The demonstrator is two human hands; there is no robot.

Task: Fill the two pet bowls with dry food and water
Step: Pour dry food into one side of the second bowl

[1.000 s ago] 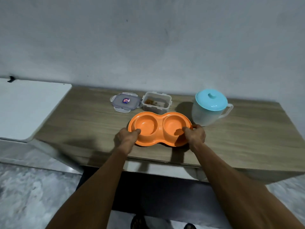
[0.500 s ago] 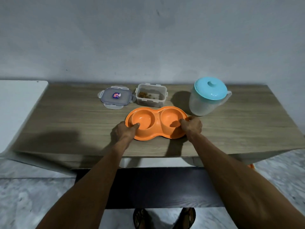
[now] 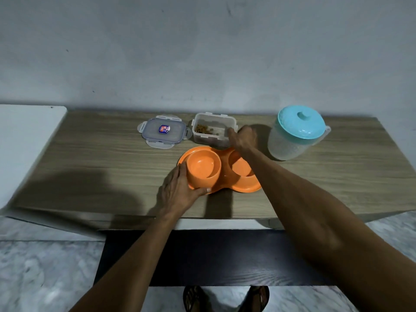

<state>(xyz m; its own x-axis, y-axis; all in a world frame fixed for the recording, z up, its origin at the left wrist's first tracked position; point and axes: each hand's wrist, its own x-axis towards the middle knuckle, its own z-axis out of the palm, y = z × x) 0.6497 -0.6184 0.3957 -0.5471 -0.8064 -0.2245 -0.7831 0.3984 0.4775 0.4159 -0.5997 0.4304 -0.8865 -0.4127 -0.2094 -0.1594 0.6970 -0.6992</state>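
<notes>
An orange double-bowl tray [image 3: 245, 188] lies on the wooden table [image 3: 101, 158]. Its left bowl [image 3: 202, 167] sits raised and tilted out of the tray, with my left hand [image 3: 180, 188] wrapped around its near side. The right bowl [image 3: 240, 168] stays in the tray, partly hidden by my right forearm; what shows of both bowls holds nothing. Behind the tray stands a clear food container [image 3: 209, 131] with some brown kibble at its bottom. My right hand [image 3: 243, 136] grips its right end, thumb over the rim. A translucent jug with a teal lid [image 3: 299, 136] stands at the right.
The container's clip lid [image 3: 164, 131] lies flat to the left of it. A white surface [image 3: 27, 143] adjoins the table's left end. A grey wall rises right behind the table. My sandalled feet [image 3: 193, 298] stand on the marble floor below.
My right hand left the tray's right end and reached back to the food container. My left hand shifted onto the left bowl, which now sits raised from the tray.
</notes>
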